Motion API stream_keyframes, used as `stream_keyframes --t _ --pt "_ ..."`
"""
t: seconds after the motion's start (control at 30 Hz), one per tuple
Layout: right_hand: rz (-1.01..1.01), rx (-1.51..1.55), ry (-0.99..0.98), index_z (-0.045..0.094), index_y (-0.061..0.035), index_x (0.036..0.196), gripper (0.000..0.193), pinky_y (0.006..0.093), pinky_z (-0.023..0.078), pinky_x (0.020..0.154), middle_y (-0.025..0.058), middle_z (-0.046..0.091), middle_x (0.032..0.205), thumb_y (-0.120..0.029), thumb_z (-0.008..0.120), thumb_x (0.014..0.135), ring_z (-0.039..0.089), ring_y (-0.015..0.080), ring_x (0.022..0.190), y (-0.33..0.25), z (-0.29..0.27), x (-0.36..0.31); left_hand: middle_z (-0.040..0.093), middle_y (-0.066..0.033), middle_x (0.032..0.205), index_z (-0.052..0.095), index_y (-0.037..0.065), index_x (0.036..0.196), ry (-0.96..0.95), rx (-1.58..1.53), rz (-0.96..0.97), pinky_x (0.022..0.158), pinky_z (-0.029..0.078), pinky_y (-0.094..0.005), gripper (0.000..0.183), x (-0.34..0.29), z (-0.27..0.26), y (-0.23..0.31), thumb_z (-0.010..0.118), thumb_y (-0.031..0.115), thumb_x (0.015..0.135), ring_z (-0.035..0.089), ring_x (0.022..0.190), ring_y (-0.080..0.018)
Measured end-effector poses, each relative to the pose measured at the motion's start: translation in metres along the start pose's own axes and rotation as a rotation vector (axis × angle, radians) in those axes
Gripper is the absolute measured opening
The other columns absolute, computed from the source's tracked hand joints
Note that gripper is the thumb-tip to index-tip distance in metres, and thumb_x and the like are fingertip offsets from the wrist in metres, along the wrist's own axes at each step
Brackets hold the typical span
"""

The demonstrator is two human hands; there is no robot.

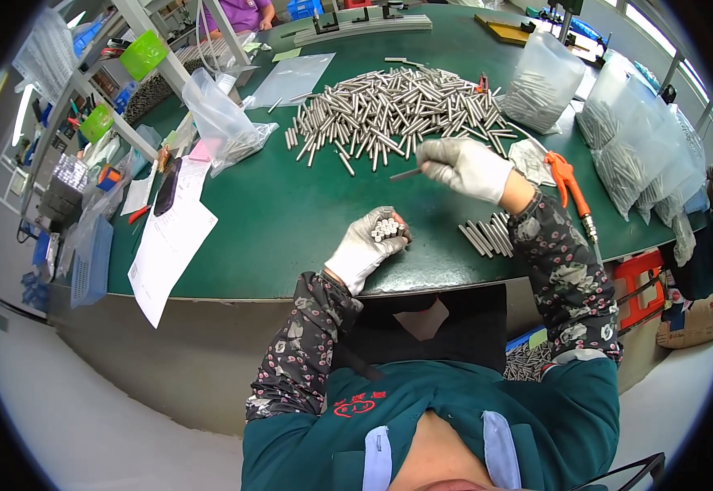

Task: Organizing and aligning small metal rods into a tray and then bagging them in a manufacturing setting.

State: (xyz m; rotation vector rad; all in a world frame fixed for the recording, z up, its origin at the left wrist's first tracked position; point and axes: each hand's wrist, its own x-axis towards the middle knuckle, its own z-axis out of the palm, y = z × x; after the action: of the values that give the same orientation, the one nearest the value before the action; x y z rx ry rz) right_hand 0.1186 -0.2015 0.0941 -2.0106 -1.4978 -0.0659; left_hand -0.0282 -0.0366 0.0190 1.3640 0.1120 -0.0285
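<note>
Likely step: you're gathering silver cylindrical metal pins, heaped [389, 114] mid-way across the green tabletop [275, 221]; next move probably calls for lining 1 more up with your bundle. Your white-gloved left hand [362, 250] curls around that pin bundle [387, 229], ends up. Your white-gloved right hand [464, 166], back up, seems to pinch 1 blurred pin [405, 174], pointing left, near the heap.
</note>
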Motion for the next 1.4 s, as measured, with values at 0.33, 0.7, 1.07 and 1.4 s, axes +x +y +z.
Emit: stream_keyframes --t 0.33,0.7,1.07,1.4 --pt "-0.081 -0.237 -0.316 0.068 -0.0103 0.078 0.025 0.0360 0.042 0.066 0.0073 0.062 0.069 -0.034 0.062 0.078 0.059 0.0256 0.071 -0.026 0.018 0.002 0.060 -0.0025 0.087 0.051 0.003 0.109 0.057 -0.035 -0.013 0.072 0.049 -0.0228 0.037 -0.001 0.003 -0.001 0.063 -0.008 0.075 0.058 0.079 -0.0101" --pt "-0.201 -0.294 -0.252 0.066 -0.0131 0.069 0.024 0.0352 0.038 0.066 0.0039 0.060 0.065 -0.036 0.064 0.075 0.058 0.0227 0.069 -0.019 0.021 0.012 0.060 -0.0043 0.092 0.051 0.003 0.111 -0.006 -0.036 -0.009 0.078 0.048 -0.0235 0.041 0.001 -0.004 -0.005 0.063 -0.010 0.074 0.058 0.084 -0.0116" --pt "-0.108 -0.365 -0.236 0.068 -0.0120 0.073 0.027 0.0358 0.043 0.068 0.0071 0.063 0.068 -0.039 0.062 0.075 0.061 0.0253 0.070 -0.010 0.011 0.019 0.060 -0.0034 0.092 0.052 0.004 0.110 -0.044 -0.036 -0.008 0.076 0.047 -0.0226 0.039 0.000 -0.005 -0.002 0.063 -0.009 0.075 0.057 0.082 -0.0103" --pt "0.032 -0.352 -0.257 0.067 -0.0099 0.071 0.024 0.0348 0.042 0.066 0.0083 0.061 0.066 -0.034 0.065 0.075 0.059 0.0272 0.066 0.004 0.010 0.014 0.060 -0.0028 0.091 0.053 0.004 0.105 -0.056 -0.064 0.005 0.077 0.047 -0.0222 0.034 0.001 -0.007 -0.004 0.063 -0.009 0.075 0.057 0.083 -0.0099"
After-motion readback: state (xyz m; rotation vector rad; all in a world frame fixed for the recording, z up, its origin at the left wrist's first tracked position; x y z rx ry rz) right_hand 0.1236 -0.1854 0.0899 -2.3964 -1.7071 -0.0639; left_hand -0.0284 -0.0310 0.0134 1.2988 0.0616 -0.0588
